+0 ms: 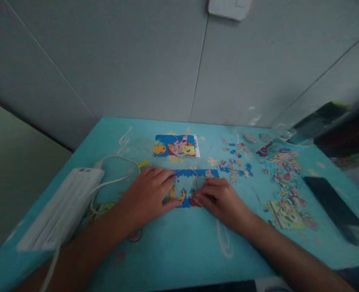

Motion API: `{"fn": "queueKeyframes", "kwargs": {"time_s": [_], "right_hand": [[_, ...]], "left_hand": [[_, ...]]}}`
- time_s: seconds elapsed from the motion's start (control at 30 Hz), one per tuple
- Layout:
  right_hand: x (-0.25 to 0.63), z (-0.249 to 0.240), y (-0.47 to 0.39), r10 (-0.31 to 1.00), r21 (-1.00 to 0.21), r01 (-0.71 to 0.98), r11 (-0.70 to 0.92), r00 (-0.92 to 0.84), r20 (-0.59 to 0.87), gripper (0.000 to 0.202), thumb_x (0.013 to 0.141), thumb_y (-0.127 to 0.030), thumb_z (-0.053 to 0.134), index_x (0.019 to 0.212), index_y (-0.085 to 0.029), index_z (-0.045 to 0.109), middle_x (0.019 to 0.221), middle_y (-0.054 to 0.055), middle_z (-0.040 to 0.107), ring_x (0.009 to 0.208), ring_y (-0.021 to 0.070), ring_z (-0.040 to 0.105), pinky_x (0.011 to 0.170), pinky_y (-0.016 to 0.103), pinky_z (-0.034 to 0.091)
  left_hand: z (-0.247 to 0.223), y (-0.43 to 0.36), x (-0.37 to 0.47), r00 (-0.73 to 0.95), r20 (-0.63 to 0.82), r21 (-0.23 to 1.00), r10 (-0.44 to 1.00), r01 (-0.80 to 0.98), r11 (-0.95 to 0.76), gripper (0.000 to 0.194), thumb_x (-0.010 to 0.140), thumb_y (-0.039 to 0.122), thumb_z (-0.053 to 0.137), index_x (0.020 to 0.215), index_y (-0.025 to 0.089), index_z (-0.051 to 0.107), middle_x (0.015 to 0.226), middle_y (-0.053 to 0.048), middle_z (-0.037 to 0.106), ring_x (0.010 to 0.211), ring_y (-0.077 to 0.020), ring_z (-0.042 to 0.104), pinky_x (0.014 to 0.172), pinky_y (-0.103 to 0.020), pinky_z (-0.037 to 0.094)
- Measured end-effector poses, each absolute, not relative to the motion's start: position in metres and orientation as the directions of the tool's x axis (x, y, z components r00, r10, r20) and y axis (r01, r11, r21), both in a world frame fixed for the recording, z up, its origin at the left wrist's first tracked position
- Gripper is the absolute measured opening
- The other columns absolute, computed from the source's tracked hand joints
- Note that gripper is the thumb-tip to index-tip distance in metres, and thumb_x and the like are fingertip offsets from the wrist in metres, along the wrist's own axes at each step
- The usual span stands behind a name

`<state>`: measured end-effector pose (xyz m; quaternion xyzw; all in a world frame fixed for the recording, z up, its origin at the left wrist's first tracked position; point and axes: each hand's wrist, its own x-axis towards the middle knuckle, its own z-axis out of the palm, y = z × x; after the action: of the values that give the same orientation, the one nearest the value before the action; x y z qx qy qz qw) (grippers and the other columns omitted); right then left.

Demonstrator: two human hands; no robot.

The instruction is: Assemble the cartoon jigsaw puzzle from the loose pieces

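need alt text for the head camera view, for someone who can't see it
A left hand and a right hand are at opposite sides of a partly assembled jigsaw puzzle on a light-blue table. Beyond it lies a cartoon picture card; loose puzzle pieces spread to the right, and a white device with cables lies at left.
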<state>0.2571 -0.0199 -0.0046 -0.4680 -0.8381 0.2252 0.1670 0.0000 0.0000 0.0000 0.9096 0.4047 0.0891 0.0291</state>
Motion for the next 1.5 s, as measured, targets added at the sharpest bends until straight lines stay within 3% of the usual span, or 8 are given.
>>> {"fn": "queueKeyframes", "kwargs": {"time_s": [0.63,0.8,1.03,1.5], "right_hand": [[0.255,0.001,-0.018,0.881,-0.529,0.733,0.427,-0.469,0.063,0.012,0.093,-0.027,0.066,0.083,-0.023,0.072,0.084,0.002,0.066,0.08,0.0168,0.059,0.074,0.03,0.04],[0.258,0.001,-0.017,0.873,-0.527,0.719,0.453,-0.477,0.098,0.008,0.094,-0.024,0.065,0.094,-0.025,0.073,0.087,0.002,0.067,0.084,0.0177,0.06,0.076,0.031,0.04],[0.259,-0.006,-0.019,0.842,-0.517,0.689,0.507,-0.524,0.127,0.018,0.096,-0.026,0.062,0.108,-0.026,0.074,0.092,0.004,0.067,0.088,0.0189,0.061,0.076,0.031,0.042],[0.26,-0.006,-0.018,0.829,-0.47,0.706,0.531,-0.547,0.116,0.02,0.097,-0.028,0.062,0.112,-0.028,0.075,0.088,0.004,0.066,0.085,0.0178,0.06,0.074,0.032,0.041]], "left_hand": [[-0.001,0.003,0.002,0.647,0.175,0.155,0.742,0.726,-0.67,0.055,0.086,0.056,0.068,0.123,0.017,0.064,0.124,-0.011,0.065,0.114,-0.0308,0.058,0.102,-0.051,0.039],[0.0,0.003,0.003,0.652,0.149,0.143,0.743,0.73,-0.669,0.056,0.087,0.058,0.065,0.125,0.016,0.064,0.124,-0.012,0.064,0.115,-0.031,0.057,0.103,-0.051,0.038],[0.0,0.002,0.003,0.655,0.166,0.123,0.737,0.727,-0.675,0.054,0.087,0.057,0.065,0.123,0.016,0.064,0.124,-0.011,0.064,0.112,-0.0303,0.058,0.102,-0.05,0.039],[0.001,0.002,0.002,0.649,0.164,0.117,0.742,0.734,-0.668,0.056,0.087,0.058,0.065,0.125,0.017,0.063,0.126,-0.011,0.064,0.113,-0.0299,0.057,0.104,-0.049,0.038]]}}
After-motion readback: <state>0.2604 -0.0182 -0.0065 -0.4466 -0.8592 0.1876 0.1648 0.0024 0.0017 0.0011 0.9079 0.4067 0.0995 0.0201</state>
